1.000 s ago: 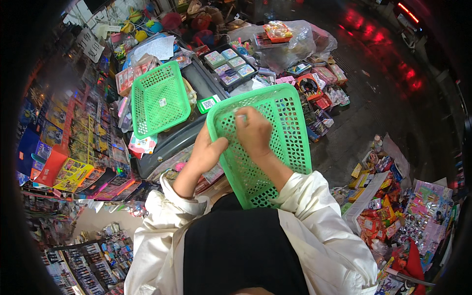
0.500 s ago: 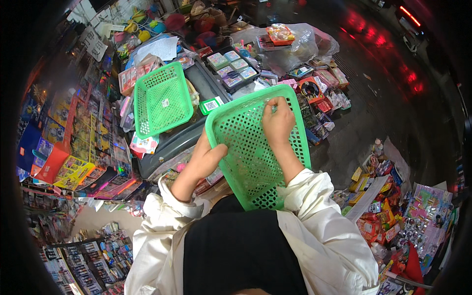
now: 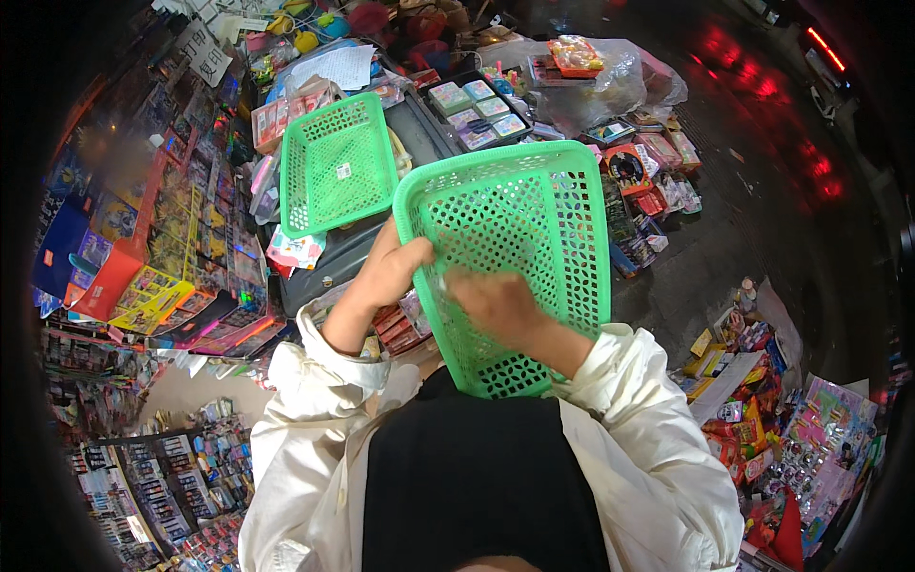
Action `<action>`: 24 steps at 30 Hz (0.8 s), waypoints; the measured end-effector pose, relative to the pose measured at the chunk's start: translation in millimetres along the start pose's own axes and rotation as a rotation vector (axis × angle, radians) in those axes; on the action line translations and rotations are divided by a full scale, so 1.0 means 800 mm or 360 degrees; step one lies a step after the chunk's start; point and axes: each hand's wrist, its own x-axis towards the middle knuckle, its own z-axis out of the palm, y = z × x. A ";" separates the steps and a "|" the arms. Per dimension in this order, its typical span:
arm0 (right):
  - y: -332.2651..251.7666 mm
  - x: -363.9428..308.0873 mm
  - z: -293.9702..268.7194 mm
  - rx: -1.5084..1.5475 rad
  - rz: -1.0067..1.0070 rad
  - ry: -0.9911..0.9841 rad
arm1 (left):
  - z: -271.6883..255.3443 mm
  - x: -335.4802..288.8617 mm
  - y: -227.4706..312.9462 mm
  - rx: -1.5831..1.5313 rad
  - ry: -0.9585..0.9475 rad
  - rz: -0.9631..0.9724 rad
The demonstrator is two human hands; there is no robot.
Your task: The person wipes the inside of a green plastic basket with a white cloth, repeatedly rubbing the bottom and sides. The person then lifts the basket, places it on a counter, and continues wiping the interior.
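Note:
My left hand [image 3: 386, 276] grips the left rim of a green plastic basket [image 3: 577, 286] with a pierced lattice bottom, thumb over the edge. The basket is tilted up in front of my body, its open side facing me. Inside it, close to the left wall, my right hand [image 3: 500, 305] is blurred by motion with its fingers curled in. A small pale spot shows at its fingertips, but I cannot make out what it is. A second green basket [image 3: 334, 200] with a small white label lies to the left, on top of the dark stand.
A black tray [image 3: 474, 110] of small pastel boxes sits beyond the baskets. Clear plastic wrapping [image 3: 610, 91] and packaged goods [image 3: 634, 172] lie at the back right. Racks of colourful packets [image 3: 195, 238] line the left. Piled packages [image 3: 743, 419] cover the lower right, beside dark floor.
My right hand has moved from the basket's upper right part down and left toward its left wall. My left hand still holds the rim. The view has shifted slightly.

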 end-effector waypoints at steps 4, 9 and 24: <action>0.005 0.030 -0.007 -0.0117 0.0127 0.0065 | 0.007 0.001 -0.006 -0.0107 -0.0078 -0.0087; 0.025 0.029 0.011 -0.0205 0.0053 0.0047 | 0.006 -0.001 -0.009 0.0039 -0.0174 0.0000; 0.019 -0.022 0.006 -0.0407 -0.0220 -0.0224 | 0.010 -0.005 -0.022 0.0029 -0.0064 -0.0091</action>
